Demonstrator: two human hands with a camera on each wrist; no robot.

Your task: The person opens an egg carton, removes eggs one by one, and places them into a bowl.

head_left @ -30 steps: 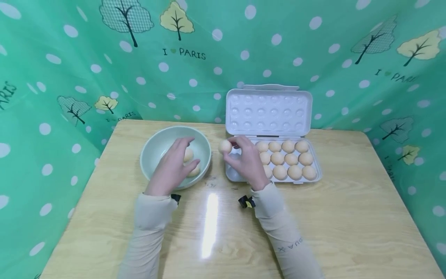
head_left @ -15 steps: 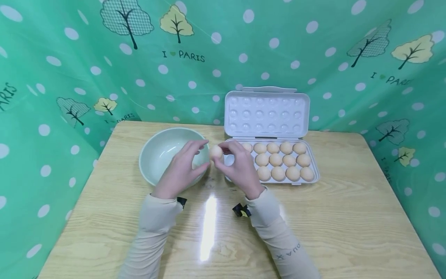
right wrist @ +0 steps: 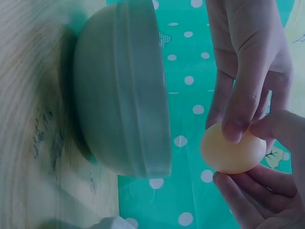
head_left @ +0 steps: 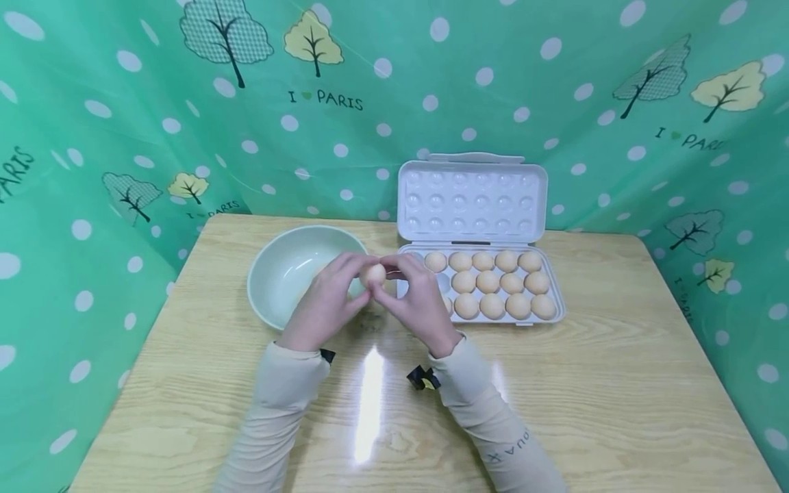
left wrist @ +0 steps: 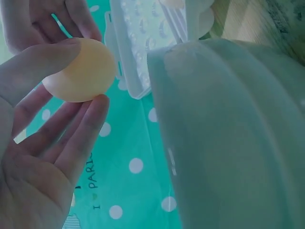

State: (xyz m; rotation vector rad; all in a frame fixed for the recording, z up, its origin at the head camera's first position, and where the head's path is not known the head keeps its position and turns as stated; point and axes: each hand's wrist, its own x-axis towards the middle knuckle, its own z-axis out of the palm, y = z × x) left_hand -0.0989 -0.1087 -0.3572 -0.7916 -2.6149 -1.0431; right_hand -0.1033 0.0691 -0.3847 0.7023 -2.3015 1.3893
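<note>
Egg (head_left: 373,276) is held by left hand (head_left: 327,301) and right hand (head_left: 422,299), each grip clamped on it, at three o'clock of the bowl (head_left: 277,263) and nine of the open carton (head_left: 471,202). Only in the wrist views is the bowl's ridged outer wall (right wrist: 121,95) shown. The smooth, rounded shell (right wrist: 233,155) is coloured pale tan.

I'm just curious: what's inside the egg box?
The egg box holds three rows of eggs and at least one empty hollow. The right hand covers part of its left end, so what's there can't be seen.
</note>
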